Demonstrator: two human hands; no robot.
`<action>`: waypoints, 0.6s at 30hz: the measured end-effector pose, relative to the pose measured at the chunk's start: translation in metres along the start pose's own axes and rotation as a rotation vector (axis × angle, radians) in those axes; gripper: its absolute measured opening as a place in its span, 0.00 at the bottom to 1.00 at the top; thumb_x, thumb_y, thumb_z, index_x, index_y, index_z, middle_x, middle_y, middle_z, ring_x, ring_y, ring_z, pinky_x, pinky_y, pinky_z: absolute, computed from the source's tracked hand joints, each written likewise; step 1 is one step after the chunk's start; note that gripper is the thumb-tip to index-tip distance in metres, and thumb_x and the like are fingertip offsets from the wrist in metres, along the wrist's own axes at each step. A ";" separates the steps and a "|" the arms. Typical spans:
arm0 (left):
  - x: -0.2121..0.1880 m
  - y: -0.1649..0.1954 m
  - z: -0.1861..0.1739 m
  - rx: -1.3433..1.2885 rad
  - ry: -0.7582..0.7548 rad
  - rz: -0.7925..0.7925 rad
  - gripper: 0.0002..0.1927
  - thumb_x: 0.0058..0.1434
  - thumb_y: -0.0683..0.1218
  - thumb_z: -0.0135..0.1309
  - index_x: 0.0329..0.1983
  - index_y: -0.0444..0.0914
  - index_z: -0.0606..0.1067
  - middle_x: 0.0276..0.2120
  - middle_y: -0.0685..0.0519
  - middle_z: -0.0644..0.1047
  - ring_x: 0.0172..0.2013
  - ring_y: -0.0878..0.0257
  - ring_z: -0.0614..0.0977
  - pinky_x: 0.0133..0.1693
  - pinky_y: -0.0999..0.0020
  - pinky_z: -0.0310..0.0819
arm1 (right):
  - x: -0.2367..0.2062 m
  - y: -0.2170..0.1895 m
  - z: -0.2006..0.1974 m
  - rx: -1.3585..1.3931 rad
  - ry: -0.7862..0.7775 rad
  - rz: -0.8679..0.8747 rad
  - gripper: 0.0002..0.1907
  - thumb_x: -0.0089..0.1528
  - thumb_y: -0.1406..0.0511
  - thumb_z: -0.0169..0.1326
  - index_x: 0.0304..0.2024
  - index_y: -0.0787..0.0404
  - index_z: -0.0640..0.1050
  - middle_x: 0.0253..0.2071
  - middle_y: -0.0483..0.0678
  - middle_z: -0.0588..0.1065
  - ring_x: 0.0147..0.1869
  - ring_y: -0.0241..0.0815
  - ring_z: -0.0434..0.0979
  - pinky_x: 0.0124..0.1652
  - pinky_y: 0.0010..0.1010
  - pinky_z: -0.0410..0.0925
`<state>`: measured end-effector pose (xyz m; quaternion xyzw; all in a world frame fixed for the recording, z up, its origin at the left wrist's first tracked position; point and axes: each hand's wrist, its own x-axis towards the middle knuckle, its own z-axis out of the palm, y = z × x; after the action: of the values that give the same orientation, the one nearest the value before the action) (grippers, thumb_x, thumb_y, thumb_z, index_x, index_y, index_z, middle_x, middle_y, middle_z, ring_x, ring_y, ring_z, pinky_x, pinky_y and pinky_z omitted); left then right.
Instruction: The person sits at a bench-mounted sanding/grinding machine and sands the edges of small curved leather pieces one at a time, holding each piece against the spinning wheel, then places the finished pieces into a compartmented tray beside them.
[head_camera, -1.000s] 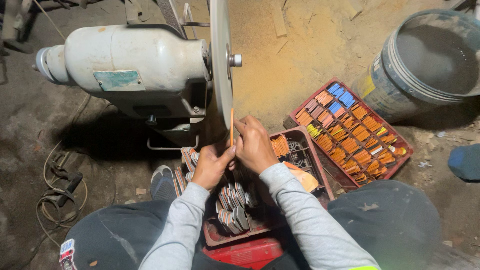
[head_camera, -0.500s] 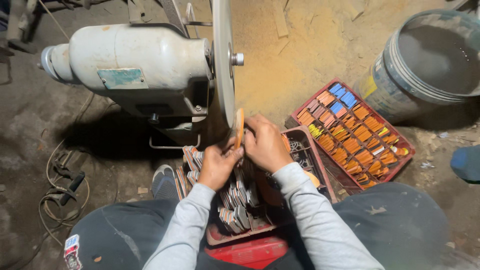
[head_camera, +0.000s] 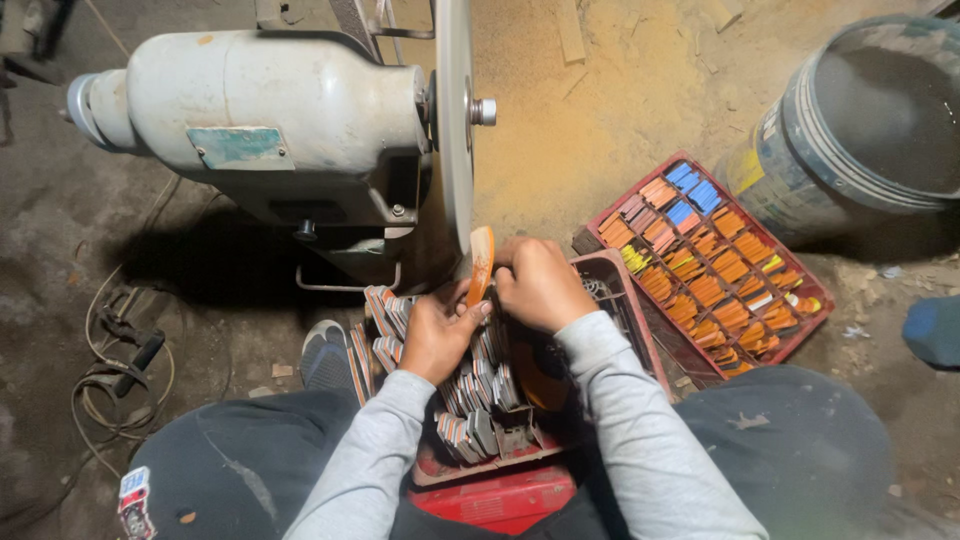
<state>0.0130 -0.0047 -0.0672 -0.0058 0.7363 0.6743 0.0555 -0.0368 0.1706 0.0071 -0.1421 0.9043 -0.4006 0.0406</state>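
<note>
The big grey motor housing (head_camera: 270, 125) is filling the upper left of the view, sitting on the dirt floor (head_camera: 60, 260), and its thin grinding disc (head_camera: 455, 120) is standing edge-on to the camera, running down toward the hands. To the upper right a round bucket (head_camera: 860, 110) is standing near the edge of the view, and just below it a red tray (head_camera: 705, 265) is lying packed with rows of orange, blue and yellow pieces. Closer in, between the person's knees, another red tray (head_camera: 520, 400) is holding stacks of grey pieces standing on edge.

Now the hands: both are working right at the bottom edge of the disc. The left hand (head_camera: 435, 335) is curling its fingers closed, pinching the lower end of a slim orange piece (head_camera: 481, 262) between thumb and fingertips. The right hand (head_camera: 540, 285) is bunched in a loose fist just beside it, fingers folded in against the piece's right side. That orange piece is standing nearly upright, its top end lying just against the disc's rim, above the tray of grey stacks. Off to the far left, a coil of cable (head_camera: 110, 370) is lying on the floor.
</note>
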 end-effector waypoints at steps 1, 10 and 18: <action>-0.002 -0.002 0.002 0.009 -0.001 -0.027 0.21 0.59 0.40 0.64 0.54 0.26 0.75 0.43 0.54 0.81 0.39 0.72 0.78 0.42 0.76 0.76 | -0.004 0.002 -0.002 0.016 0.013 0.006 0.16 0.55 0.71 0.50 0.43 0.62 0.84 0.40 0.60 0.79 0.46 0.62 0.80 0.52 0.45 0.71; 0.015 0.024 -0.008 -0.252 -0.102 -0.096 0.14 0.65 0.43 0.58 0.49 0.28 0.77 0.30 0.53 0.77 0.26 0.68 0.75 0.30 0.72 0.72 | 0.002 -0.015 0.013 0.060 0.289 -0.166 0.20 0.55 0.75 0.49 0.49 0.68 0.80 0.41 0.61 0.75 0.46 0.62 0.77 0.50 0.45 0.70; 0.032 0.036 -0.010 -0.404 -0.146 -0.098 0.11 0.67 0.43 0.58 0.44 0.29 0.77 0.30 0.54 0.76 0.26 0.68 0.73 0.30 0.71 0.71 | 0.021 -0.008 0.022 0.010 0.329 -0.154 0.23 0.54 0.75 0.51 0.51 0.67 0.80 0.42 0.61 0.74 0.46 0.62 0.76 0.47 0.46 0.70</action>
<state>-0.0230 -0.0088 -0.0331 -0.0038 0.5789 0.8034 0.1392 -0.0509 0.1441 -0.0010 -0.1433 0.8832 -0.4247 -0.1379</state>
